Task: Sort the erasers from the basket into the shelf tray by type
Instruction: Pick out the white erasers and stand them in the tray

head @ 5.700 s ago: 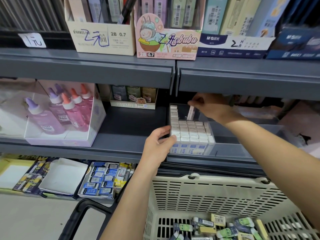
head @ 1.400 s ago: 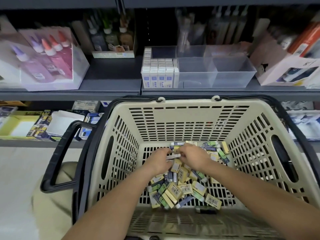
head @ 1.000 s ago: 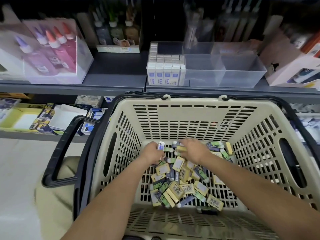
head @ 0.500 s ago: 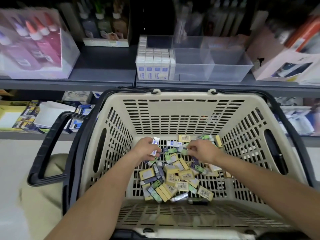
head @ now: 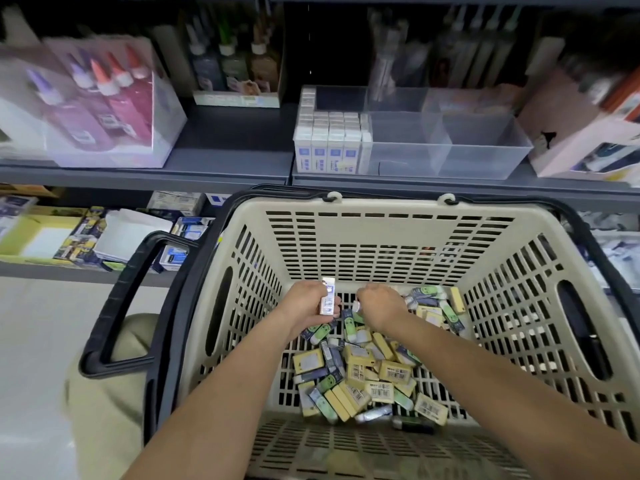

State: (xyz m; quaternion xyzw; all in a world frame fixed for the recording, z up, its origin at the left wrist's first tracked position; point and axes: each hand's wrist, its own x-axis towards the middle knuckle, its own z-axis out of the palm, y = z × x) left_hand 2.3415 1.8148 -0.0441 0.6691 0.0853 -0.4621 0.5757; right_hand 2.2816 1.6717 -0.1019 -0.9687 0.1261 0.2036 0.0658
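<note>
Both forearms reach down into the basket, above the loose erasers on its floor. The left hand grips a few white-and-blue erasers upright. Beside it the right hand curls knuckles-up; its grip cannot be told. Beyond the basket, the tray holds packed rows.

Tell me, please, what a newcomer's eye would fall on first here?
The beige basket fills the foreground, with a heap of yellow and green erasers on its floor. Both hands reach into it: the left hand grips a white eraser, and the right hand curls into the heap. On the shelf behind, the clear tray holds rows of white erasers in its left compartment.
</note>
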